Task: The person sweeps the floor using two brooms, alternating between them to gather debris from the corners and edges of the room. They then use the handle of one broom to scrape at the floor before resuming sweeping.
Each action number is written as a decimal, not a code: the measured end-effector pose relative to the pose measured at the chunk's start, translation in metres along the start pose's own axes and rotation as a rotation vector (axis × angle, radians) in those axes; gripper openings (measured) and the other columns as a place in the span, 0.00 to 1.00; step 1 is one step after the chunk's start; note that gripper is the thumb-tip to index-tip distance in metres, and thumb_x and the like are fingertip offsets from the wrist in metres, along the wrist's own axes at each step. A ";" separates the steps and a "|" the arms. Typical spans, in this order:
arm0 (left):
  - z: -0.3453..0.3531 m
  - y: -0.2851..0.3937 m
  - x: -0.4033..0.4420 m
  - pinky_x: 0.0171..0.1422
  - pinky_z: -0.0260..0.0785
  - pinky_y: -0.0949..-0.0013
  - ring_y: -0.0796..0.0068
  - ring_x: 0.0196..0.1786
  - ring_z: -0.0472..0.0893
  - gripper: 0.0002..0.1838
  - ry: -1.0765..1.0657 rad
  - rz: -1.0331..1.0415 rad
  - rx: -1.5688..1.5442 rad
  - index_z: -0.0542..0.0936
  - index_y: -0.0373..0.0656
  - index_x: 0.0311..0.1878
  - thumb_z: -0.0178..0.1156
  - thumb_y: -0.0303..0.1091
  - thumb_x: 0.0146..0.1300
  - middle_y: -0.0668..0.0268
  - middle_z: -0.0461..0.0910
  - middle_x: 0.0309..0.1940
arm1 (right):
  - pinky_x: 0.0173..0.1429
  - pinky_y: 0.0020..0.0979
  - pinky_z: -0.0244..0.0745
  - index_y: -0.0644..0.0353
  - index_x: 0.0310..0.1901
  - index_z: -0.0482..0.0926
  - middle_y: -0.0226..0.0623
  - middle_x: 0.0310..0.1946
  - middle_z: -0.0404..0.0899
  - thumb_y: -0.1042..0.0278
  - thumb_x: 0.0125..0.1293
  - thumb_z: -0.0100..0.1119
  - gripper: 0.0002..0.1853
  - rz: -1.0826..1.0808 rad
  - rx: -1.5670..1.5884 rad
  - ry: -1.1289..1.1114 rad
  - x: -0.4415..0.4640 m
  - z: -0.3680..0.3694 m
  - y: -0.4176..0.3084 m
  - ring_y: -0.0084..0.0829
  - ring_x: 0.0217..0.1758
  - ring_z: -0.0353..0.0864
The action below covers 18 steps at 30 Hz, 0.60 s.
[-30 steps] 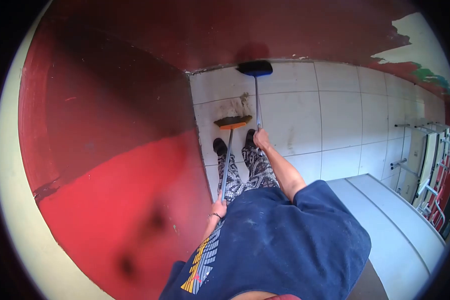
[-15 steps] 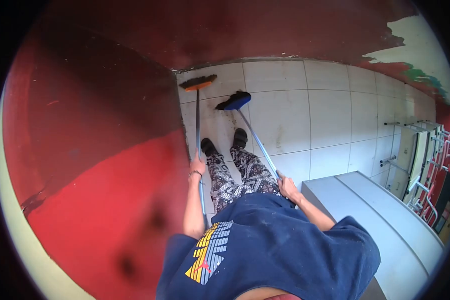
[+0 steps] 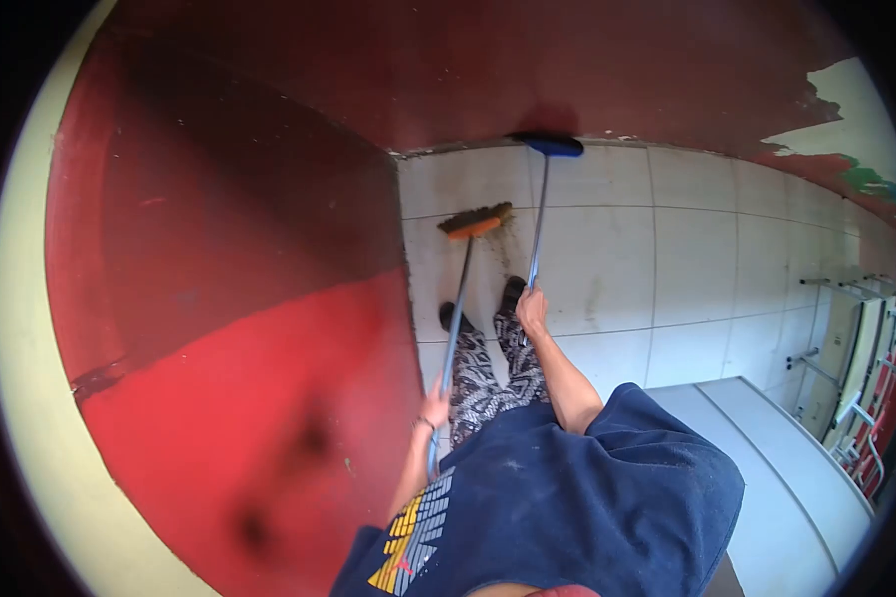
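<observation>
My left hand (image 3: 435,408), with a dark band at the wrist, is closed round the metal pole of the orange broom (image 3: 471,229). That broom's dark bristles rest on the white tiles ahead of my feet, beside a patch of dirt (image 3: 508,239). Farther out, the blue broom (image 3: 555,146) lies against the base of the dark red wall. Its pole runs back to my right hand (image 3: 533,310), whose fingers are wrapped round it.
A red wall (image 3: 249,398) stands close on the left and meets the far wall in a corner. To the right are a grey metal cabinet (image 3: 767,468) and stacked furniture with metal legs (image 3: 846,368). Paint peels off the far wall.
Since half a second ago, the blue broom has moved outward to the wall, with my right hand farther forward. The orange broom has come back from the corner toward my feet.
</observation>
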State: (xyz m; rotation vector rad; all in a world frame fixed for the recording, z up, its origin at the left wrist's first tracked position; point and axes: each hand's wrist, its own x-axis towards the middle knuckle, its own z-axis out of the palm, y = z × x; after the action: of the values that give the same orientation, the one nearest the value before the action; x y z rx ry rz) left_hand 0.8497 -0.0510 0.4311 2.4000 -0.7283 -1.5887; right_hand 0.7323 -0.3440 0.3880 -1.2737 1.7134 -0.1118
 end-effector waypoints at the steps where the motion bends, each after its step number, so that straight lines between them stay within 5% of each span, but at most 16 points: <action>1: 0.014 -0.012 -0.029 0.37 0.72 0.59 0.58 0.33 0.79 0.30 0.135 0.139 -0.027 0.49 0.63 0.69 0.46 0.39 0.66 0.51 0.78 0.33 | 0.44 0.50 0.69 0.68 0.47 0.72 0.64 0.31 0.75 0.63 0.64 0.41 0.18 0.052 0.042 -0.015 0.003 0.005 -0.013 0.58 0.40 0.76; 2: 0.024 -0.018 -0.046 0.30 0.72 0.62 0.66 0.26 0.79 0.29 0.268 0.278 -0.061 0.50 0.62 0.70 0.45 0.38 0.66 0.57 0.78 0.27 | 0.44 0.50 0.69 0.68 0.47 0.72 0.64 0.31 0.75 0.63 0.64 0.41 0.18 0.046 0.045 -0.028 0.012 0.021 -0.016 0.58 0.40 0.76; 4: -0.008 0.036 -0.097 0.22 0.68 0.71 0.78 0.19 0.72 0.29 -0.070 -0.278 -0.394 0.49 0.59 0.70 0.44 0.37 0.67 0.67 0.73 0.21 | 0.45 0.49 0.70 0.71 0.38 0.74 0.63 0.30 0.76 0.62 0.64 0.41 0.18 0.035 -0.078 0.027 0.038 0.068 -0.010 0.58 0.39 0.77; 6: 0.005 0.018 -0.110 0.19 0.65 0.73 0.81 0.16 0.68 0.29 -0.006 -0.290 -0.505 0.49 0.57 0.70 0.44 0.37 0.67 0.70 0.68 0.17 | 0.45 0.49 0.71 0.73 0.35 0.75 0.62 0.30 0.77 0.63 0.63 0.42 0.18 0.053 -0.056 0.008 0.038 0.096 -0.027 0.58 0.38 0.77; 14: 0.005 -0.013 -0.120 0.20 0.66 0.69 0.76 0.15 0.70 0.30 -0.062 -0.494 -0.417 0.48 0.58 0.70 0.45 0.37 0.66 0.66 0.71 0.17 | 0.48 0.47 0.72 0.73 0.36 0.76 0.65 0.35 0.75 0.64 0.61 0.45 0.17 0.055 -0.099 -0.147 -0.004 0.124 -0.053 0.57 0.43 0.76; 18: 0.055 -0.097 -0.123 0.25 0.68 0.68 0.74 0.18 0.73 0.30 0.014 -0.335 -0.368 0.50 0.58 0.70 0.47 0.37 0.65 0.63 0.74 0.20 | 0.47 0.46 0.73 0.73 0.36 0.76 0.63 0.33 0.76 0.66 0.60 0.47 0.15 0.054 -0.105 -0.203 -0.014 0.156 -0.046 0.57 0.42 0.77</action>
State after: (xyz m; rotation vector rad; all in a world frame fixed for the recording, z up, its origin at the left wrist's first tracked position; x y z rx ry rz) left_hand 0.7911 0.0997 0.4699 2.3326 -0.0167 -1.6435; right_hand 0.8771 -0.2854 0.3403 -1.2683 1.5939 0.1365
